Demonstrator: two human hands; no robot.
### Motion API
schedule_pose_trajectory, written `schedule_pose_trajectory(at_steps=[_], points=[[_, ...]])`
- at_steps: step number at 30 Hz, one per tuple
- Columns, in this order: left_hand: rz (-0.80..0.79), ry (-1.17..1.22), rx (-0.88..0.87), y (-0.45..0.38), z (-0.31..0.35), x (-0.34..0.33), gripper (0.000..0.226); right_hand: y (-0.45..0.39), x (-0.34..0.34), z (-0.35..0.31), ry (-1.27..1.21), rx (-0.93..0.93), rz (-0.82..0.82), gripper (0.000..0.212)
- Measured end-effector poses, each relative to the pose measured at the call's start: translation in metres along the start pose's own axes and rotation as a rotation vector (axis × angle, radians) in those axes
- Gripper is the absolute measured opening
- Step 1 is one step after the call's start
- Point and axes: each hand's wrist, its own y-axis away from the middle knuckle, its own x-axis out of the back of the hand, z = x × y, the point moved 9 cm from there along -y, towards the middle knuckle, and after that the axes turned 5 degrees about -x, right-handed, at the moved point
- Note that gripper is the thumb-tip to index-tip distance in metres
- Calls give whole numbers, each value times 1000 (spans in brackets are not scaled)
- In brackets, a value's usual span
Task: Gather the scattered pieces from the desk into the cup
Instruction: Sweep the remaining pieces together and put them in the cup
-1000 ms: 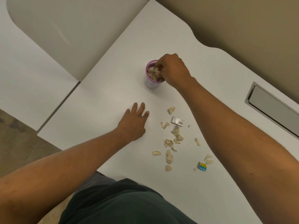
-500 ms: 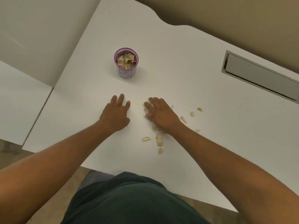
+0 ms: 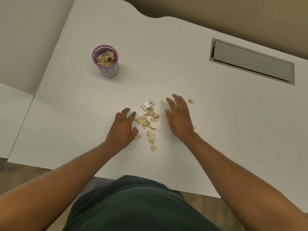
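Observation:
A purple mesh cup (image 3: pixel 105 61) stands upright on the white desk (image 3: pixel 183 67) at the far left, partly filled with beige pieces. Several beige pieces (image 3: pixel 148 120) lie in a loose heap between my hands, with a few more trailing toward me (image 3: pixel 151 137). My left hand (image 3: pixel 123 128) rests flat just left of the heap, fingers apart. My right hand (image 3: pixel 179 116) lies palm down right of the heap, fingers spread and blurred. A stray piece (image 3: pixel 190 101) lies beyond its fingers. Neither hand holds anything.
A small silver box (image 3: pixel 147 104) lies at the far end of the heap. A grey recessed cable flap (image 3: pixel 251 61) sits in the desk at the far right. The desk's near edge runs just in front of my body.
My right hand left the cup, came down on the pieces, then shifted right, uncovering the heap. My left hand slid right to the heap's edge. The view has also shifted.

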Motion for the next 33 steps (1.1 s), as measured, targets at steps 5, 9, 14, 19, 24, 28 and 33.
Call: schedule_pose_trajectory(at_steps=[5, 9, 14, 19, 24, 28, 33], points=[[32, 318, 164, -1, 4, -13, 65, -15, -5, 77, 6, -316, -165, 65], [63, 445, 211, -2, 17, -19, 64, 4, -31, 56, 56, -198, -215, 66], [13, 532, 189, -5, 41, -33, 64, 46, -56, -3, -21, -42, -247, 62], [-6, 467, 131, -5, 45, -26, 65, 67, -52, -28, -179, 50, -263, 58], [70, 269, 83, 8, 19, -3, 59, 31, -11, 7, -204, 21, -138, 54], [61, 122, 72, -3, 19, 2, 64, -12, -21, 4, -79, 111, -299, 63], [5, 46, -64, -14, 50, -7, 64, 5, -44, -19, 31, 181, -354, 63]])
